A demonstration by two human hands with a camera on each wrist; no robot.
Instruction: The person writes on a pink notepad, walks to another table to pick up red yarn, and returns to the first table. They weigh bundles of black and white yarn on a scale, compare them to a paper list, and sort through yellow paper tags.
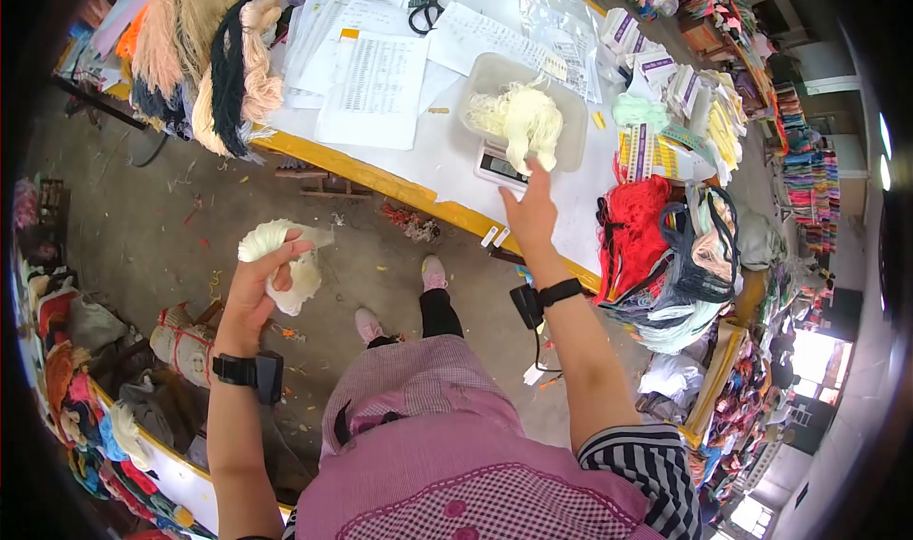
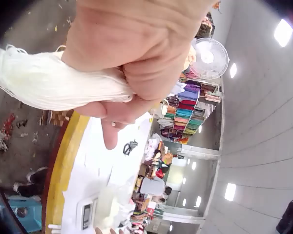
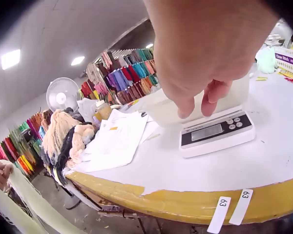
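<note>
A looped white skein (image 1: 262,242) hangs over the floor, its bundle gripped by the curled fingers of my left hand (image 1: 249,288). The left wrist view shows the skein (image 2: 44,83) running under the palm of the left hand (image 2: 132,44). Pale yellow yarn (image 1: 528,122) lies in a translucent container (image 1: 574,126) on a small white scale (image 1: 488,163). My right hand (image 1: 534,219) is over the scale's edge, thumb and index finger apart. In the right wrist view, the right hand's fingertips (image 3: 185,108) are just above the scale (image 3: 239,136), by the container; contact is unclear.
Printed sheets (image 1: 371,88) and black scissors (image 1: 426,9) lie left of the container. Peach and black skeins (image 1: 181,46) drape over the table's left end; red yarn (image 1: 632,231) and dark skeins lie to the right. Boxes (image 1: 656,65) stand behind. A yellow edge (image 1: 380,183) borders the table.
</note>
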